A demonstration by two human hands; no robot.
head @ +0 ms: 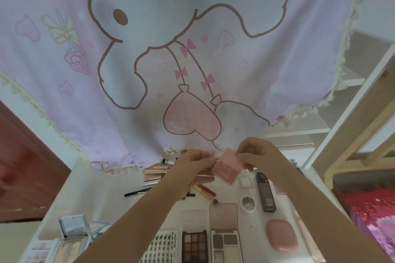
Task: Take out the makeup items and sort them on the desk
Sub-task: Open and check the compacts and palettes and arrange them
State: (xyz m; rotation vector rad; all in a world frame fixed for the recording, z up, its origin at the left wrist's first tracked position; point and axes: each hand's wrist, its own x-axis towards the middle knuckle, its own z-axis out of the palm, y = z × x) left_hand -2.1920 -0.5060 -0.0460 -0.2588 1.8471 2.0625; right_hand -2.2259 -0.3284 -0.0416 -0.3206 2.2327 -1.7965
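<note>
The small pink item (pixel 227 168) held up between the left hand (pixel 191 170) and the right hand (pixel 257 153) is blurred, so neither its kind nor each grip on it can be made out. Those hands hide part of the tubes (pixel 157 170) at the counter's (pixel 102 190) far end. The bottom edge cuts off the dark eyeshadow palette (pixel 195 245), the brow palette (pixel 225 247) and the white XOYO sheet (pixel 162 249).
</note>
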